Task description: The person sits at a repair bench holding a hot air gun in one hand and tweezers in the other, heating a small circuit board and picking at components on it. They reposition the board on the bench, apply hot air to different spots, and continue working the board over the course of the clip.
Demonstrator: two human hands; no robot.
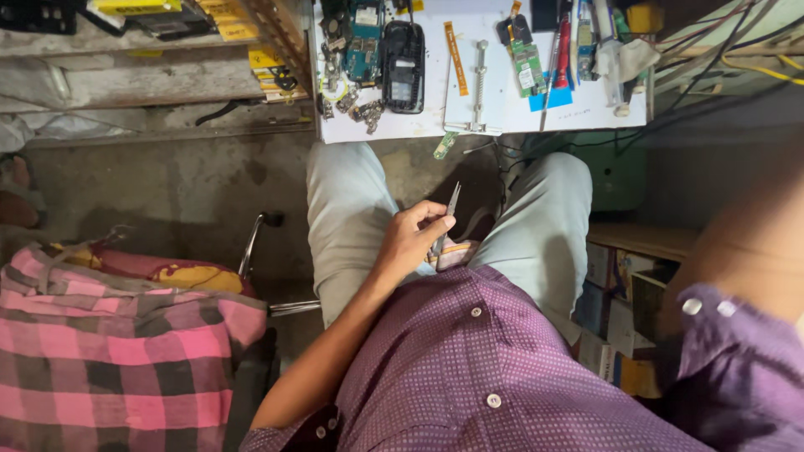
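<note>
I sit looking down at my lap, in a purple dotted shirt [469,360] and pale grey trousers [352,209]. My left hand [414,238] rests between my thighs and pinches a pair of thin metal tweezers [452,203], tips pointing up and away. Under the hand a small pinkish patterned piece [459,251] lies on my lap. My right forearm [745,243] rises blurred at the right edge; its hand is out of view. Ahead, a white worktop [502,117] holds a black phone shell [403,67], circuit boards [529,69] and hand tools.
A pink checked cloth [109,351] covers a seat at lower left, beside a chrome chair frame [254,243]. Cardboard boxes [620,289] stack at my right knee. Cables [720,50] run at top right. Shelves with yellow packets [268,59] stand at top left above the concrete floor.
</note>
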